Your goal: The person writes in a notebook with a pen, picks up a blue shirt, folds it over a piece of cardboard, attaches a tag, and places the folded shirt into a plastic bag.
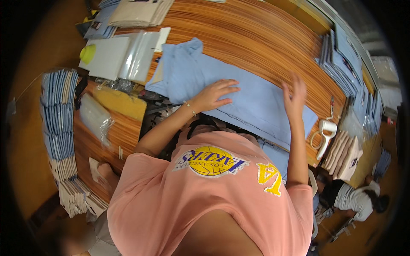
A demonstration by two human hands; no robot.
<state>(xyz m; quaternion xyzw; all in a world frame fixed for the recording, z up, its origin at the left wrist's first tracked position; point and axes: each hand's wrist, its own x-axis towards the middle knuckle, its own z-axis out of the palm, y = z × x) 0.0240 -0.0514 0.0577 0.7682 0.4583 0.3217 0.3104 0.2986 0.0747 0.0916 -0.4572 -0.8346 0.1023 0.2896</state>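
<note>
The left hand (216,95) and blurred right hand (294,96) are apparently flattening a light-blue garment (256,98) at the near edge of the wooden table (247,25). Fingers are standing loosely open, visibly gripping nothing; the next move is likely calling for flat palms.

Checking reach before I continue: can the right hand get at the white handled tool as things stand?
Probably yes: the right hand looks open and empty, and only the flat end of the blue garment and some wooden tabletop lie between it and the white handled tool.
</note>
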